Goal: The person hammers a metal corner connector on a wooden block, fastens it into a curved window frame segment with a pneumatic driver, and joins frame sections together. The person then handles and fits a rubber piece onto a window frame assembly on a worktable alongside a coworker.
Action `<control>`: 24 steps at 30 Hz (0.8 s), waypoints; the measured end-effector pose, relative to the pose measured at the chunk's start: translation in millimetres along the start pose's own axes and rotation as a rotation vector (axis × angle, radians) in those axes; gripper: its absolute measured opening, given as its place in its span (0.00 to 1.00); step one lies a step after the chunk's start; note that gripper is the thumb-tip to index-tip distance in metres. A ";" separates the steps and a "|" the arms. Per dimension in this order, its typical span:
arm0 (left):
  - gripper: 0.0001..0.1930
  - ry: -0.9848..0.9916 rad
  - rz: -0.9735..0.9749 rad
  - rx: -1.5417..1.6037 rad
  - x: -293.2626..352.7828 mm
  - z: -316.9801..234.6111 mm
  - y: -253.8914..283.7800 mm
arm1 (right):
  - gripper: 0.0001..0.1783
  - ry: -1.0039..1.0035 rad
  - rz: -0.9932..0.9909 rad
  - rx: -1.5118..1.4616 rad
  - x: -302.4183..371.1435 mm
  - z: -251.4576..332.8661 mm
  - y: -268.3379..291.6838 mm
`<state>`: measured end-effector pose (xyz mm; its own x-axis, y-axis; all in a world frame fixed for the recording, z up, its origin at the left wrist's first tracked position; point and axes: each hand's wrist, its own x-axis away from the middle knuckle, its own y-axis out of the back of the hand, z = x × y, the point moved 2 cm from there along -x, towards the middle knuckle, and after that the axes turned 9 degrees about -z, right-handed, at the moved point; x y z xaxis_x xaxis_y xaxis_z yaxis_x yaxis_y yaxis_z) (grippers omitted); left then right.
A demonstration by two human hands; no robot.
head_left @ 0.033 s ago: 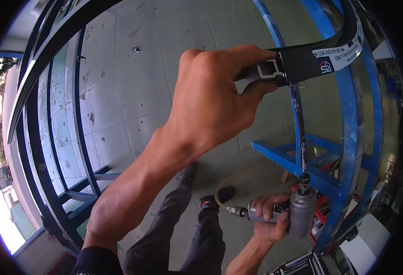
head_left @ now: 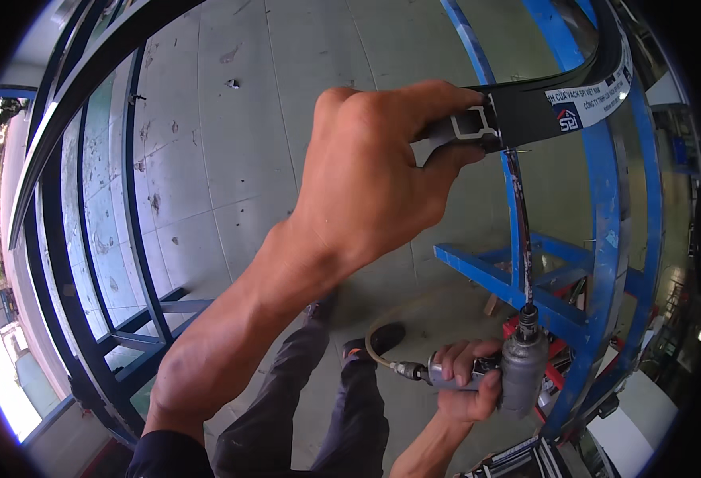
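My left hand (head_left: 370,163) grips the cut end of a black frame profile (head_left: 526,115) between thumb and fingers. Pale metal edges of a hollow section (head_left: 471,123) show at that end. My right hand (head_left: 466,378) is closed round the handle of a grey air-powered driver (head_left: 524,370), held upright at the lower right. A long, thin, dark bit (head_left: 522,231) rises from its chuck. The tip meets the underside of the profile just right of my left thumb; the exact contact is too small to make out.
A pale air hose (head_left: 370,338) curves from the driver's handle. Blue metal stands (head_left: 605,239) rise at the right, dark blue rails (head_left: 139,199) at the left. A white printed label (head_left: 585,107) is on the profile. My feet are on the tiled floor (head_left: 239,159).
Both hands keep their grips and places almost unchanged. The background and the driver have shifted only slightly in the picture.
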<state>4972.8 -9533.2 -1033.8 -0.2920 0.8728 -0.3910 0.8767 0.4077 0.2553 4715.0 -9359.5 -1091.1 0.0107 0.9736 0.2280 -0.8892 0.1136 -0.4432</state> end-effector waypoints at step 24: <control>0.22 -0.050 -0.031 -0.010 -2.9 -3.2 -17.0 | 0.23 0.048 -0.051 0.141 -15.5 11.6 -4.1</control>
<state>4957.5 -9541.8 -1034.2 -0.2991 0.8453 -0.4428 0.8638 0.4370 0.2509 4713.2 -9377.4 -1082.8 0.0767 0.9759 0.2041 -0.9424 0.1378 -0.3047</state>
